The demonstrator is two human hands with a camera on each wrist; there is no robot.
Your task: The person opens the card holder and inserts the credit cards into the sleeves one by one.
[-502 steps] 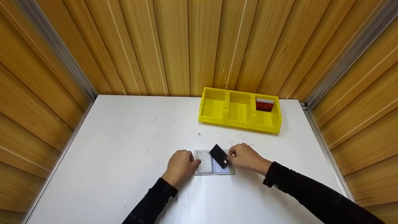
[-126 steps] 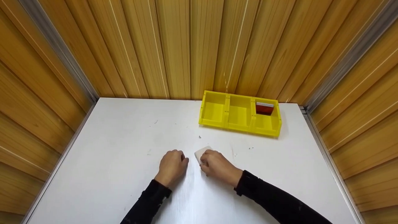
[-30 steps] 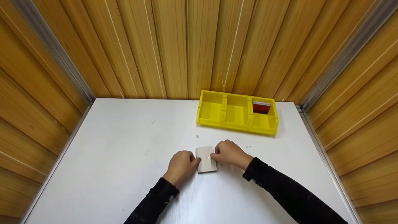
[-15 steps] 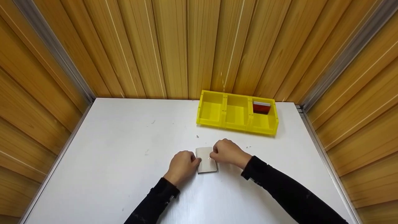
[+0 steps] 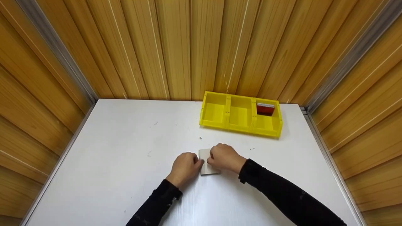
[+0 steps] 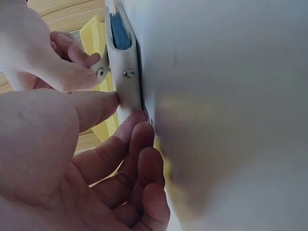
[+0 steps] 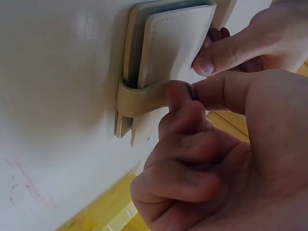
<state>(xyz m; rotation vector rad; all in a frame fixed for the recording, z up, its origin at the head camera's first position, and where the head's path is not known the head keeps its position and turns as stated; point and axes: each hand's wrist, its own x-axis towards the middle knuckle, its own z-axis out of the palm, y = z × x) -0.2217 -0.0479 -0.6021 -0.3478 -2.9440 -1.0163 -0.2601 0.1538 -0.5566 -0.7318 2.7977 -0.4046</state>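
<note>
A beige card holder (image 5: 205,169) with a snap strap lies folded on the white table, between both hands. My left hand (image 5: 184,167) pinches its left edge between thumb and fingers. The right hand (image 5: 226,157) reaches over it from the right and covers part of the cover. In the right wrist view, the strap (image 7: 144,99) wraps round the open side, its end pinched between right thumb and index finger. The left wrist view shows a metal snap stud (image 6: 129,73) on the cover, close to the strap's snap end (image 6: 100,72). Blue inner sleeves (image 6: 120,32) show inside the fold.
Behind the hands stands a yellow bin (image 5: 241,128) with three compartments. Its right one holds a stack with a red front (image 5: 265,109). Wood-patterned walls (image 5: 176,47) enclose the table (image 5: 110,163) at the back and sides.
The card holder lay spread with a black card in the right hand; it is now folded. In the last half second the right hand moved left across the cover; the left stayed.
</note>
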